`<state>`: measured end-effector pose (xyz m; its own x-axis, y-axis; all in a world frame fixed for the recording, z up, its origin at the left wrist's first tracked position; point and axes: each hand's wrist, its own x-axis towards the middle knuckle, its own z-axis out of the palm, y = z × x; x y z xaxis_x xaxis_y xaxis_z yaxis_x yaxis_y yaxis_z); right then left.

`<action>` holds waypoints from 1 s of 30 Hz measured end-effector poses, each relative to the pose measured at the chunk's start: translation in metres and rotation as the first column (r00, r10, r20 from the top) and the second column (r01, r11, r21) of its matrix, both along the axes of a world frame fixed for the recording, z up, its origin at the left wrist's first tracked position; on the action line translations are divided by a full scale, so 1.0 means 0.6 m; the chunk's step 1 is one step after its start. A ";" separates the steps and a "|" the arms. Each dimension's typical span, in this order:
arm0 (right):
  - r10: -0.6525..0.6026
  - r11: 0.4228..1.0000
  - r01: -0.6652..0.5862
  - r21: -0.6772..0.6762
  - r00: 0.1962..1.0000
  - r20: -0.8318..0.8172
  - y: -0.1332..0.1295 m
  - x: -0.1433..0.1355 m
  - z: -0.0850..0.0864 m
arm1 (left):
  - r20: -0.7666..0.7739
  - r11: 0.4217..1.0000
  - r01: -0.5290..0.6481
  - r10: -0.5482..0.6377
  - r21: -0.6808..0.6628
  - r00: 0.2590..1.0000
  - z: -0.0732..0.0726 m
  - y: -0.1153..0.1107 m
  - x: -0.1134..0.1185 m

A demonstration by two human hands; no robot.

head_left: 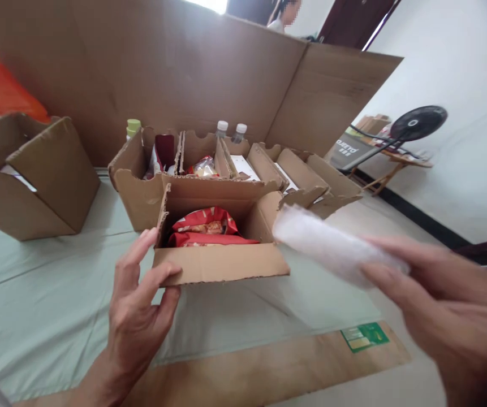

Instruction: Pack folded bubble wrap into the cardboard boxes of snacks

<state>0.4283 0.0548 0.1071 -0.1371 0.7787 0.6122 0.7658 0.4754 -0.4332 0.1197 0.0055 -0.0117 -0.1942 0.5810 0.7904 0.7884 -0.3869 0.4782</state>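
My left hand (143, 299) grips the left front corner of a small open cardboard box (222, 267), thumb and fingers on its edge. Inside that box lie red snack packets (209, 223), partly hidden by the front flap. To the right of the box, my right hand (442, 305) pinches a long white bundle (323, 243) by its near end. The bundle looks soft, like wrapped plastic or tissue, but blur hides its exact kind. Its far end hangs in the air close to the box's right edge.
Behind stands a row of cardboard compartments (139, 198) with packets, and bottles (222, 128) beyond. Another cardboard box (63, 186) and an orange container (9, 85) are at left. A tall cardboard panel (175, 73) backs the table. A person (283, 17) is in the background.
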 end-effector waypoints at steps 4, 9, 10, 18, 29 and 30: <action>0.152 0.986 -0.169 -0.006 0.869 0.470 0.090 -0.078 0.070 | 0.153 0.999 0.031 -0.028 -0.020 0.988 -0.018 -0.008 0.013; 0.281 0.958 -0.132 -0.254 0.604 0.746 0.215 -0.199 0.010 | 0.245 0.997 0.069 -0.059 -0.029 0.968 -0.025 -0.008 0.015; 0.320 0.944 -0.136 -0.299 0.588 0.743 0.233 -0.216 -0.011 | 0.244 0.997 0.070 -0.061 -0.027 0.968 -0.026 -0.008 0.014; 0.382 0.917 -0.156 -0.367 0.603 0.700 0.233 -0.222 -0.036 | 0.262 0.995 0.098 -0.092 -0.011 0.961 -0.027 -0.010 0.007; 0.087 0.958 -0.109 -0.265 0.992 -0.092 0.083 -0.055 -0.113 | 0.690 0.952 0.269 -0.097 -0.145 0.717 -0.047 0.013 -0.002; 0.135 0.929 -0.172 -0.329 0.982 -0.134 0.088 -0.065 -0.136 | 0.707 0.939 0.310 -0.115 -0.153 0.697 -0.047 0.019 -0.003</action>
<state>0.3891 0.1078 0.0255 -0.2200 0.9163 0.3347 0.6354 0.3949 -0.6636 0.1179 0.0171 -0.0402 -0.4663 0.8249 0.3194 0.1211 -0.2981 0.9468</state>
